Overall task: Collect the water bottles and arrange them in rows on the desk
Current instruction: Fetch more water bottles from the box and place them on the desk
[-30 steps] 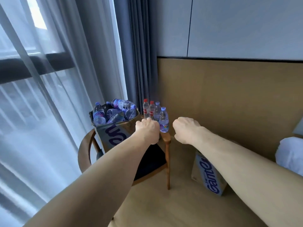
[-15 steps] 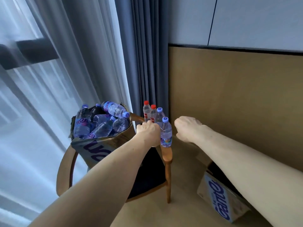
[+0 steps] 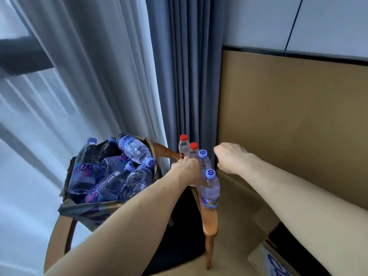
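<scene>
Several clear water bottles stand in a line on the right arm of a wooden chair (image 3: 209,222): two red-capped bottles (image 3: 184,146) at the back, a blue-capped bottle (image 3: 204,159) behind my hand, and another blue-capped bottle (image 3: 210,193) in front. My left hand (image 3: 186,171) is at the middle of this line with curled fingers, touching the bottles; its grip is hidden. My right hand (image 3: 232,158) hovers just right of the bottles, fingers curled, with nothing seen in it. An open carton (image 3: 87,214) on the chair holds several more bottles (image 3: 133,149).
Grey curtains (image 3: 191,76) and sheer white drapes hang right behind the chair. A tan wood wall panel (image 3: 288,116) closes the right side. A second printed carton (image 3: 275,261) lies on the floor at the lower right.
The view has moved closer to the chair and tilted down. Both hands have come nearer the bottles on the chair arm; my left hand now touches them.
</scene>
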`<control>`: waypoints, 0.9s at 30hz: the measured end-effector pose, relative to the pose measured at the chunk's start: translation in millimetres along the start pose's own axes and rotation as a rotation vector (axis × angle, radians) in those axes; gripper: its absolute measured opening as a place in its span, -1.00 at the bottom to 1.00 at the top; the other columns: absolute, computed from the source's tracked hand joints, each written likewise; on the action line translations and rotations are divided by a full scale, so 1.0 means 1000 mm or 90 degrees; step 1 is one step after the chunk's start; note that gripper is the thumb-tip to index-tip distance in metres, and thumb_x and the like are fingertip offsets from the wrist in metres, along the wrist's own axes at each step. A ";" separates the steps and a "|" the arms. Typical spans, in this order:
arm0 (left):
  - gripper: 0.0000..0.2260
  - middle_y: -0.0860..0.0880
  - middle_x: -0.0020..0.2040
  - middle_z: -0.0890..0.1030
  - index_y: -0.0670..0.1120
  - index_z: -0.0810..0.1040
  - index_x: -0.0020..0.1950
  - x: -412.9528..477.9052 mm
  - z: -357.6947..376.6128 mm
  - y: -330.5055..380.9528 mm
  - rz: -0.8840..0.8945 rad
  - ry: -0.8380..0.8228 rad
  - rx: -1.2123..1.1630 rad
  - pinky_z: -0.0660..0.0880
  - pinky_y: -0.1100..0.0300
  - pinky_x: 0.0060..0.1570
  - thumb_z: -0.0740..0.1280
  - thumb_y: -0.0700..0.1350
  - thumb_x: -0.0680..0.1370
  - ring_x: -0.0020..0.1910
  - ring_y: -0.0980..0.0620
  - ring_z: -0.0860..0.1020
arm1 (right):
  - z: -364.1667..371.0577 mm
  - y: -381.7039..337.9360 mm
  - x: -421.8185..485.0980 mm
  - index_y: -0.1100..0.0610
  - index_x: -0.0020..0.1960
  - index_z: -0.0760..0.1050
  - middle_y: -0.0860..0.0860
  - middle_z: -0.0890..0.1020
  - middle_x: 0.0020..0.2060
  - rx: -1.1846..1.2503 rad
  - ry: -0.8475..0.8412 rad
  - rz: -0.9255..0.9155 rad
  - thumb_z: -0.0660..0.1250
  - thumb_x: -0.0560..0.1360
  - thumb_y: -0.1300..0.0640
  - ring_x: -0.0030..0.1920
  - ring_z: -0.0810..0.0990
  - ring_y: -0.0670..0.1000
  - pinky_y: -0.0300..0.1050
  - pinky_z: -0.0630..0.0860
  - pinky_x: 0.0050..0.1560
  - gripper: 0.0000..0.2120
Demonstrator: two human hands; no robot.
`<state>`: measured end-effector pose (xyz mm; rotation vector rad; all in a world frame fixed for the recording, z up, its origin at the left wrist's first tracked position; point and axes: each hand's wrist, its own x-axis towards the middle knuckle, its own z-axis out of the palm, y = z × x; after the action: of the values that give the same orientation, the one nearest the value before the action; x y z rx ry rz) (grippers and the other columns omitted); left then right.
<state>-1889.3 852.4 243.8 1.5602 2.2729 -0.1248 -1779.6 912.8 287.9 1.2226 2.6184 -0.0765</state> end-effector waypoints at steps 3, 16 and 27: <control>-0.44 -0.08 0.10 0.52 -0.07 0.50 0.21 0.020 0.004 0.002 -0.010 -0.030 -0.039 0.48 0.07 0.01 0.42 0.25 0.37 0.10 -0.12 0.52 | 0.003 0.001 0.033 0.17 0.19 0.43 0.11 0.49 0.15 0.006 -0.013 -0.037 0.27 0.52 0.26 0.17 0.51 0.16 -0.10 0.37 -0.07 -0.75; -0.73 -0.18 0.14 0.57 -0.18 0.51 0.18 0.087 -0.020 0.008 -0.131 -0.069 -0.037 0.47 0.08 0.03 0.26 -0.11 0.52 0.13 -0.17 0.54 | 0.009 0.027 0.135 0.15 0.19 0.46 0.10 0.52 0.12 0.018 -0.027 -0.187 0.34 0.49 0.17 0.15 0.53 0.16 -0.10 0.38 -0.09 -0.73; -0.60 -0.15 0.29 0.37 -0.16 0.35 0.37 0.133 -0.021 -0.017 -0.231 0.011 -0.013 0.39 0.00 0.19 0.27 -0.15 0.54 0.28 -0.17 0.42 | 0.017 0.007 0.180 0.19 0.17 0.46 0.13 0.55 0.10 0.059 -0.056 -0.226 0.24 0.53 0.20 0.11 0.54 0.16 -0.12 0.36 -0.14 -0.78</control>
<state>-1951.4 969.0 214.0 1.1274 2.5403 -0.1828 -1881.5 1049.6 227.6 0.7477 2.7483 -0.3113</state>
